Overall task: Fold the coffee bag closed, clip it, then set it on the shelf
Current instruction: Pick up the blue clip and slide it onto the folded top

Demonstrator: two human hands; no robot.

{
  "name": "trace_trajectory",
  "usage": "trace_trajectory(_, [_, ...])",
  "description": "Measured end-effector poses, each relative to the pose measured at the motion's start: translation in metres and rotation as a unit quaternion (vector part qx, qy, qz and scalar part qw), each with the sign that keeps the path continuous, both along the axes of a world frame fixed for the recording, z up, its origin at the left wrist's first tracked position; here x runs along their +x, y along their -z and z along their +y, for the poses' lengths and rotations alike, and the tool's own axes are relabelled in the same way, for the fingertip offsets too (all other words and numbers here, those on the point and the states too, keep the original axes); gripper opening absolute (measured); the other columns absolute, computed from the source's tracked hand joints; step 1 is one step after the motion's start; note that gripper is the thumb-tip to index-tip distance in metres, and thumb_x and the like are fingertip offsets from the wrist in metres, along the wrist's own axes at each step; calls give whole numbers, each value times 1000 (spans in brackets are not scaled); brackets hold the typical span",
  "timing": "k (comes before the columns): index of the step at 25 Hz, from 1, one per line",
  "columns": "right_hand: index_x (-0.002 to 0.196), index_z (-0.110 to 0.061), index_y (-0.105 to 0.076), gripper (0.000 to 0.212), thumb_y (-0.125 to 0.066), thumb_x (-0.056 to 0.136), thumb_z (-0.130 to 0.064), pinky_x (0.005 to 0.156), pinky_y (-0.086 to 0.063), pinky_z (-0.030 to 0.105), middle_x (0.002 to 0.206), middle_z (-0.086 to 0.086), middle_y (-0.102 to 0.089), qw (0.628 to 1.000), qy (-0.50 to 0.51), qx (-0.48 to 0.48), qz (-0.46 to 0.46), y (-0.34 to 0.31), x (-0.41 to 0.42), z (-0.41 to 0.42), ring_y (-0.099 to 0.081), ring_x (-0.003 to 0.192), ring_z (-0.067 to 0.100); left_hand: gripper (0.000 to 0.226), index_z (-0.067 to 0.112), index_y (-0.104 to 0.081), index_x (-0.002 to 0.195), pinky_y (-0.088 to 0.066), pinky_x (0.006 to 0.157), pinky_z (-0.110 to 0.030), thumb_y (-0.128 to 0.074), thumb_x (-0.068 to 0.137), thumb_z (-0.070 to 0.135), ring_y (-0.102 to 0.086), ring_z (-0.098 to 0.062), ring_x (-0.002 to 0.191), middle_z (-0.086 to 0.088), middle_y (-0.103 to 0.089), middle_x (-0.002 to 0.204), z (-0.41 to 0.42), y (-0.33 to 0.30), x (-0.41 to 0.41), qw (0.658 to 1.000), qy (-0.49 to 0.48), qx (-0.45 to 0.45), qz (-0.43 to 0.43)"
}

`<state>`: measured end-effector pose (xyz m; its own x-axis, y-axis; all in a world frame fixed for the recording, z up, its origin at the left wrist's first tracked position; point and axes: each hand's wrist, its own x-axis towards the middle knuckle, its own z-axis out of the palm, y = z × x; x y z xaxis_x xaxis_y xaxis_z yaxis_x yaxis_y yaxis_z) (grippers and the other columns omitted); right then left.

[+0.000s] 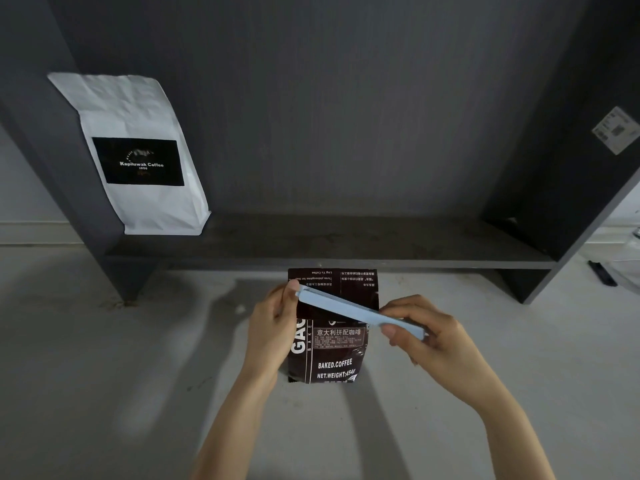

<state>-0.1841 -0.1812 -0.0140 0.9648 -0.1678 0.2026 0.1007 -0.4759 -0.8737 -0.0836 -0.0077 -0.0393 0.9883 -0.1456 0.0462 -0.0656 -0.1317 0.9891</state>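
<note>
A dark brown coffee bag (334, 355) with white lettering stands on the pale floor just in front of the shelf, its top flap folded over toward me. A long light-blue clip (349, 310) lies slanted across the fold. My left hand (273, 327) grips the bag's left edge, thumb pressing the clip's left end. My right hand (420, 332) pinches the clip's right end, which sticks out past the bag. The dark grey shelf board (346, 244) runs just behind the bag.
A white coffee bag (138, 157) with a black label leans in the shelf's left corner against the side panel. The shelf's right upright (568, 188) carries a paper sticker. A small black object (602, 273) lies on the floor at far right.
</note>
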Motion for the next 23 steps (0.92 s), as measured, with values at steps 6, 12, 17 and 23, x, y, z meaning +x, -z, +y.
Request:
trace_trajectory(6, [93, -11, -66, 20, -54, 79, -21, 55, -51, 24, 77, 14, -67, 997, -12, 78, 26, -3, -13, -16, -62, 67, 26, 27, 18, -65, 86, -42, 55, 1, -41, 90, 31, -61, 12, 65, 9, -67, 81, 0, -3, -1, 999, 18, -26, 23])
trace_trajectory(12, [87, -20, -66, 17, -54, 77, -26, 58, -54, 18, 78, -5, -73, 983, 92, 158, -32, -13, -16, -26, -65, 71, 12, 18, 32, -57, 90, -43, 68, 0, -52, 86, 14, -59, 12, 84, 11, -64, 98, 8, -6, -1, 995, 85, -16, -41])
trace_trajectory(17, [83, -31, -64, 18, -53, 84, -16, 59, -54, 14, 72, -10, -71, 977, 167, 125, -42, -3, -6, -35, -65, 76, 7, 43, 43, -47, 104, -46, 73, -4, -54, 84, 6, -57, -1, 104, 12, -60, 110, 13, -3, 1, 992, 115, -14, -55])
trace_trajectory(23, [82, -33, -64, 24, -57, 83, -10, 57, -49, 9, 80, 3, -66, 988, 112, 104, 0, -2, 11, -20, -59, 66, 3, 76, 34, -15, 137, -47, 74, -5, -58, 81, 5, -61, 12, 85, 16, -63, 97, 16, 2, 6, 992, 122, 4, -38])
